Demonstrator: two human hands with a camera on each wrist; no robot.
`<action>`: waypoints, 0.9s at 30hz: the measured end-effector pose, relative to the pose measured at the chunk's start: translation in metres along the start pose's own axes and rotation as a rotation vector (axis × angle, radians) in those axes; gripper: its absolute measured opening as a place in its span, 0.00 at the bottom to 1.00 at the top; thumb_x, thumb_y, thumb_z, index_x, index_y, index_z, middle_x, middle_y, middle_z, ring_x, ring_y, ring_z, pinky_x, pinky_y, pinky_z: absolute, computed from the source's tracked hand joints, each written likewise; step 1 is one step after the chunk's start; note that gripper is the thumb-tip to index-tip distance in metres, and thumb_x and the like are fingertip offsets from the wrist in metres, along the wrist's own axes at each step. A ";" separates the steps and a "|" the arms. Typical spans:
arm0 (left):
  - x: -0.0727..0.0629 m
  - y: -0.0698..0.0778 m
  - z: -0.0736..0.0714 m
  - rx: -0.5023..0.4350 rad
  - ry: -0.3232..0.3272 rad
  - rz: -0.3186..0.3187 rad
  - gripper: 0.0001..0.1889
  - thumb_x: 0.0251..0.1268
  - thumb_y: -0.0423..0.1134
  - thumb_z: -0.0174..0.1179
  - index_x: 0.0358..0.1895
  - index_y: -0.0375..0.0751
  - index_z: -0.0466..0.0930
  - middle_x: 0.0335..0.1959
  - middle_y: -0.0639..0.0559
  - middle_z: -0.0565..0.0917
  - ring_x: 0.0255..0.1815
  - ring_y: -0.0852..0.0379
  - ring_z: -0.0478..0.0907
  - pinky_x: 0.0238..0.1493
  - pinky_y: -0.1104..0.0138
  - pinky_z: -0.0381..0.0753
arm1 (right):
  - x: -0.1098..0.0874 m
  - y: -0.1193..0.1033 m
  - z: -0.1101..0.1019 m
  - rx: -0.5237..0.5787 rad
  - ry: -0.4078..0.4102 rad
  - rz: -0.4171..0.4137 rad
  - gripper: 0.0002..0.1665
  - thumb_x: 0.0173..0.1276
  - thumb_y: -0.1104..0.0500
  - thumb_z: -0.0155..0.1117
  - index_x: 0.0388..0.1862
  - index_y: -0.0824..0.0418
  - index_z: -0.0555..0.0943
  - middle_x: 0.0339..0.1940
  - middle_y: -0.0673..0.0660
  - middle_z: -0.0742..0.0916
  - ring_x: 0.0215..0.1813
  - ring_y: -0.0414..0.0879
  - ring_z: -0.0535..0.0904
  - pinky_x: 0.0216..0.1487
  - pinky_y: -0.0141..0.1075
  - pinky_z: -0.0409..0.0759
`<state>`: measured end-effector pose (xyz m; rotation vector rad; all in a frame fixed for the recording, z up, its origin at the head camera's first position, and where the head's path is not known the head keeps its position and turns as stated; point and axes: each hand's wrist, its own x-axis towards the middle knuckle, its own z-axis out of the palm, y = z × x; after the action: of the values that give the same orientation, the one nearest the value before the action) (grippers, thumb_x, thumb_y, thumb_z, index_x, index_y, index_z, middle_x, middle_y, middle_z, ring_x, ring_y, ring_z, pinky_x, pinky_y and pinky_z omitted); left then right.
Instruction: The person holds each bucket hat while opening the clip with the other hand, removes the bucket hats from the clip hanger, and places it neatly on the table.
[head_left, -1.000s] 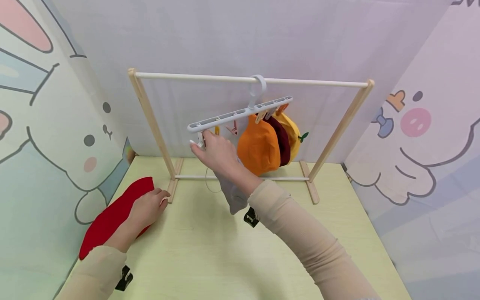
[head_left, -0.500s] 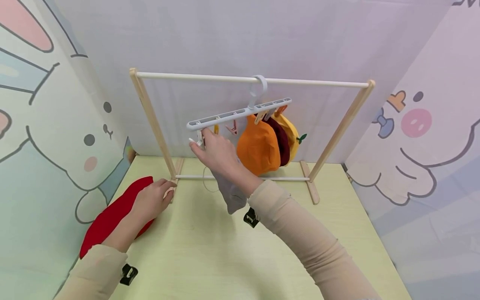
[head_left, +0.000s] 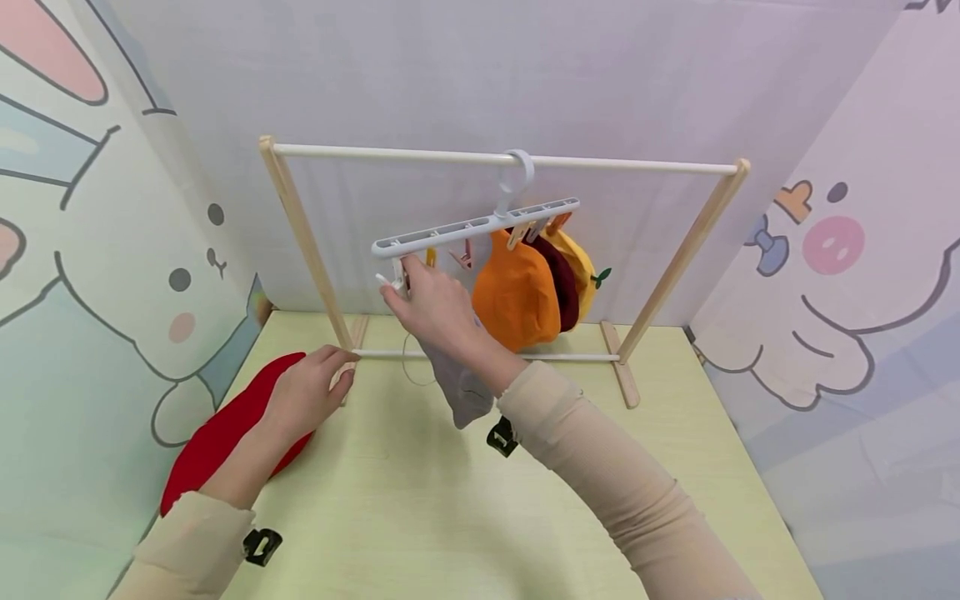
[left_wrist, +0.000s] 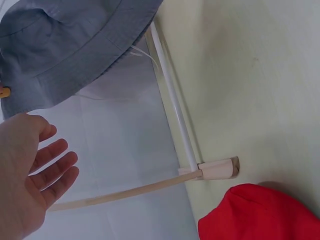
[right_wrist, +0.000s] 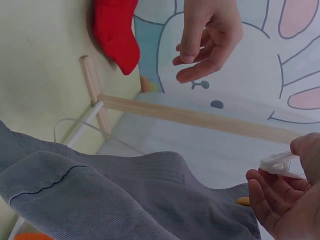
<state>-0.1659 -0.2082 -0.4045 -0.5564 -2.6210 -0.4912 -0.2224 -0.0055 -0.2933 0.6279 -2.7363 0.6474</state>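
Note:
My right hand (head_left: 438,308) pinches a white clothespin (right_wrist: 275,164) at the left end of the pale hanger (head_left: 450,235). A grey brimmed hat (right_wrist: 100,192) with a thin cord hangs beside that hand, and a yellow clip (right_wrist: 243,201) is at its edge. In the head view my right hand and forearm hide much of this hat. My left hand (head_left: 311,392) is raised with loosely bent fingers and holds nothing; the left wrist view shows it just below the grey hat. Behind it on the table lies a red cloth item (head_left: 225,442), partly covered by the left forearm.
The hanger hooks over the white rail of a wooden rack (head_left: 307,242). Toward its right end hang an orange hat (head_left: 513,292), a dark red one (head_left: 562,279) and a yellow one (head_left: 585,262) with a green leaf. A pink clip (head_left: 467,254) hangs near the middle. Printed curtains surround the table (head_left: 420,517).
My left hand has lifted slightly and moved right, away from the red cloth item, its fingers loosening. The right hand stays at the clothespin, while the hanger has swung slightly.

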 end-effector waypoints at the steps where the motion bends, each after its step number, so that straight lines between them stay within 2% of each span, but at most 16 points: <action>1: 0.000 0.002 0.000 -0.004 0.003 0.003 0.11 0.54 0.35 0.63 0.42 0.39 0.81 0.38 0.44 0.81 0.19 0.57 0.71 0.16 0.73 0.68 | 0.000 0.000 0.000 0.005 -0.002 -0.003 0.17 0.66 0.44 0.51 0.45 0.53 0.71 0.21 0.46 0.77 0.20 0.41 0.73 0.20 0.32 0.68; 6: 0.003 0.007 0.001 -0.013 0.034 0.021 0.12 0.54 0.34 0.63 0.43 0.41 0.80 0.39 0.45 0.81 0.19 0.58 0.71 0.17 0.72 0.69 | -0.001 -0.001 -0.003 0.024 -0.004 -0.014 0.16 0.67 0.44 0.51 0.44 0.53 0.71 0.21 0.46 0.77 0.19 0.41 0.72 0.19 0.32 0.67; 12: 0.009 0.015 0.001 -0.044 0.058 0.029 0.11 0.54 0.34 0.62 0.43 0.41 0.81 0.38 0.47 0.81 0.30 0.51 0.79 0.23 0.63 0.78 | -0.002 -0.001 -0.005 0.022 0.012 -0.021 0.15 0.66 0.44 0.51 0.42 0.52 0.71 0.21 0.46 0.77 0.20 0.40 0.72 0.20 0.31 0.68; 14: 0.012 0.018 0.000 -0.055 0.062 0.030 0.11 0.55 0.34 0.62 0.43 0.41 0.81 0.39 0.47 0.81 0.33 0.50 0.79 0.26 0.61 0.79 | -0.002 -0.001 -0.005 0.029 0.012 -0.022 0.16 0.66 0.44 0.51 0.43 0.53 0.71 0.25 0.46 0.80 0.23 0.40 0.74 0.22 0.32 0.70; 20: 0.016 0.027 0.000 -0.074 0.080 0.046 0.11 0.55 0.33 0.61 0.43 0.40 0.80 0.40 0.47 0.81 0.38 0.48 0.80 0.30 0.58 0.80 | -0.003 0.002 -0.006 0.068 0.033 -0.038 0.22 0.66 0.46 0.54 0.55 0.53 0.73 0.43 0.46 0.85 0.36 0.39 0.82 0.32 0.32 0.77; 24: 0.018 0.029 0.002 -0.077 0.101 0.071 0.11 0.54 0.33 0.61 0.43 0.39 0.80 0.39 0.47 0.81 0.37 0.49 0.80 0.29 0.59 0.80 | -0.003 0.004 -0.008 0.095 0.057 -0.069 0.21 0.66 0.48 0.55 0.56 0.53 0.73 0.44 0.46 0.86 0.39 0.37 0.83 0.32 0.31 0.77; 27: 0.018 0.031 0.004 -0.081 0.125 0.091 0.12 0.53 0.33 0.62 0.42 0.40 0.81 0.38 0.48 0.81 0.34 0.51 0.80 0.27 0.61 0.79 | -0.003 0.006 -0.011 0.110 0.074 -0.080 0.20 0.66 0.49 0.55 0.56 0.53 0.75 0.42 0.46 0.86 0.38 0.36 0.83 0.32 0.30 0.76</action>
<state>-0.1684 -0.1740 -0.3918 -0.6460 -2.4547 -0.5854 -0.2212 0.0057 -0.2872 0.7191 -2.6078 0.7897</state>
